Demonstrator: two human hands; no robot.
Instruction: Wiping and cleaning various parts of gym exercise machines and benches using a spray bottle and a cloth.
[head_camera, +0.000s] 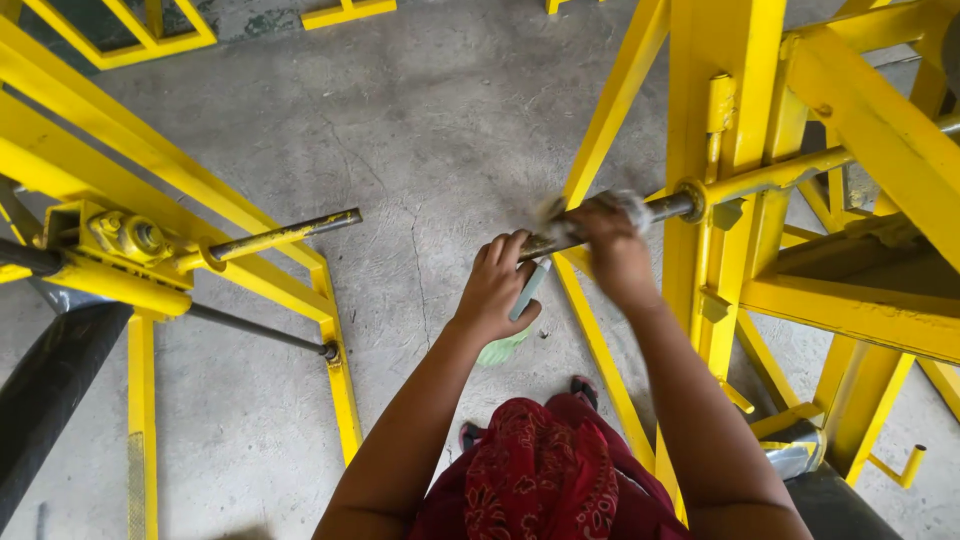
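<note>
1. Only one view exists: a camera worn on the person's head, so no second view shares any part of the scene.
2. It faces steeply downward, almost straight at the concrete floor.
3. It sits close to the work: both forearms run up from the bottom edge, and the left hand and right hand fall near the frame's centre.
4. The person's red patterned clothing fills the bottom middle, directly below the lens.
5. Yellow steel frames crowd the left and right sides, cut off by the edges.
</note>
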